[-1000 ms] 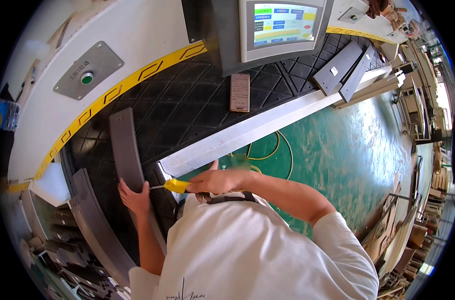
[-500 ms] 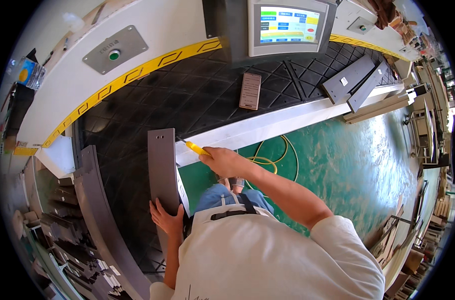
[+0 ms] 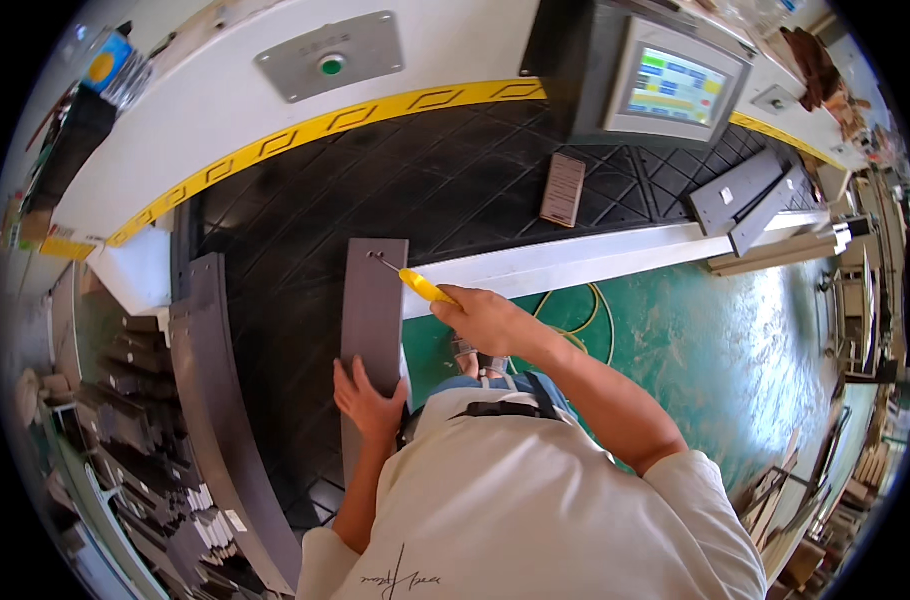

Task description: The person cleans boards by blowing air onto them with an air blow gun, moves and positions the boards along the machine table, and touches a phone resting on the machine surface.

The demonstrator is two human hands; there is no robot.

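Note:
A long dark brown board [image 3: 376, 300] lies in front of me, with two small holes near its far end. My left hand [image 3: 370, 402] grips it across its width, fingers at the left edge and thumb at the right. In my right hand [image 3: 487, 318] is a screwdriver [image 3: 424, 286] with a yellow handle. Its thin metal shaft points left, and the tip is at the holes; whether it is inside one I cannot tell.
Behind the board runs a black ribbed bed [image 3: 305, 200] with a white front rail [image 3: 565, 254]. A phone [image 3: 563, 190] and two grey boards [image 3: 732, 197] lie on it. A touchscreen panel [image 3: 675, 85] stands at the back. Another long board [image 3: 220, 390] and stacked strips are at left.
The screwdriver tip has moved from beside the board's right edge onto its face at the holes. My view has shifted, so the scene sits further right.

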